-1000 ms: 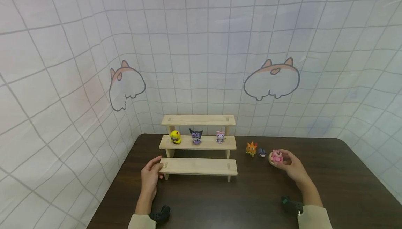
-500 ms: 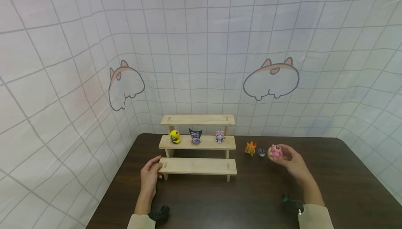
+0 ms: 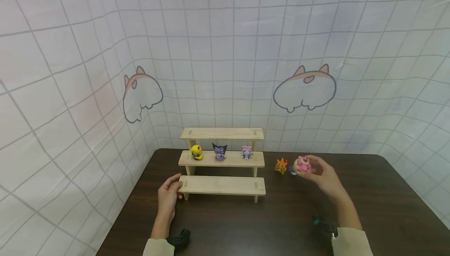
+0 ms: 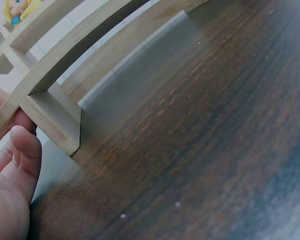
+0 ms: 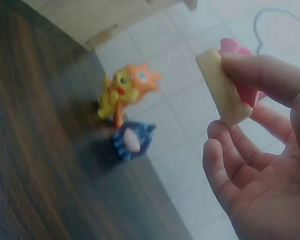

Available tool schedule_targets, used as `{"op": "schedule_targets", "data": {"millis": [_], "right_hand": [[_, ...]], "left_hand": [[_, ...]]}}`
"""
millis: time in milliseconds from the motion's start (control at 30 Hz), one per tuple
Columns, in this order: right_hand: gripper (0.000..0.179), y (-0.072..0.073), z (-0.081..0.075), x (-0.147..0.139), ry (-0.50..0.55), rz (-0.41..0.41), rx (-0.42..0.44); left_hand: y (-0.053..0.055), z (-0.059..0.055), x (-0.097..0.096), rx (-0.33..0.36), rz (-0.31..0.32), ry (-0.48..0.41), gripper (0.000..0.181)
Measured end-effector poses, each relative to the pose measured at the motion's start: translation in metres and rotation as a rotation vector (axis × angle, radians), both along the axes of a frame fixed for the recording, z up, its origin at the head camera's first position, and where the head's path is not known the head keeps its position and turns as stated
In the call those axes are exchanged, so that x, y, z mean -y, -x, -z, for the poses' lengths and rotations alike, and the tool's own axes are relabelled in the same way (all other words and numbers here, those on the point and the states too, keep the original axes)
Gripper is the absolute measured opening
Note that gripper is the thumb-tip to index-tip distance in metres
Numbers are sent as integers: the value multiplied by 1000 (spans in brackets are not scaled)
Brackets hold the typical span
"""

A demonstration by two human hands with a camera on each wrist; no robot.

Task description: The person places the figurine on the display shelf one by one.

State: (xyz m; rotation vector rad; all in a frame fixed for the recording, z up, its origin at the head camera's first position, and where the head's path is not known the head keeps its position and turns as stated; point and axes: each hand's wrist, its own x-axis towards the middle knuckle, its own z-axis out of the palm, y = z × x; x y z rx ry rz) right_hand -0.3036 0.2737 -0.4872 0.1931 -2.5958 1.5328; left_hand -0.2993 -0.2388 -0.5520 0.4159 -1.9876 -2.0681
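My left hand (image 3: 168, 195) grips the left end of the lowest board of a three-step wooden display shelf (image 3: 221, 185), thumb on top. In the left wrist view, fingers (image 4: 25, 145) curl by the board's end, next to its leg. Between thumb and fingers, my right hand (image 3: 325, 178) pinches a pink bear figurine (image 3: 303, 164) with a round cream base (image 5: 222, 87). It is up off the table, the base facing left. Just left of it, an orange-and-yellow spiky figurine (image 3: 281, 166) and a small dark blue figurine (image 3: 292, 171) stand on the table; the bear partly covers the blue one.
On the middle step stand a yellow figurine (image 3: 197, 152), a black-and-purple eared figurine (image 3: 219, 152) and a pink-and-lilac figurine (image 3: 247, 153). The dark wooden table (image 3: 246, 228) meets a grid-patterned cloth backdrop (image 3: 225, 72) behind the shelf.
My right hand has raised the pink bear figurine and carried it a little left, so it now overlaps the blue figurine in the head view. The left hand keeps its hold on the shelf.
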Motion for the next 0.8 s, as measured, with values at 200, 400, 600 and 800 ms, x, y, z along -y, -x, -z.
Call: {"op": "schedule_targets", "data": {"millis": [200,400,600,800], "right_hand": [[65,-3,-12,18,23,-48,-18],[61,-5,-21,38,41,-99,-45],[59,-9,-28,58,60,-143,-75],[58,-10,-30,74,78,-177,-97]], "left_hand": [[0,0,0,-1,2,-5,35],[0,-1,0,3,-3,-11,35],[0,0,0,-2,-4,-13,35],[0,0,0,-8,-5,-15,35]]}}
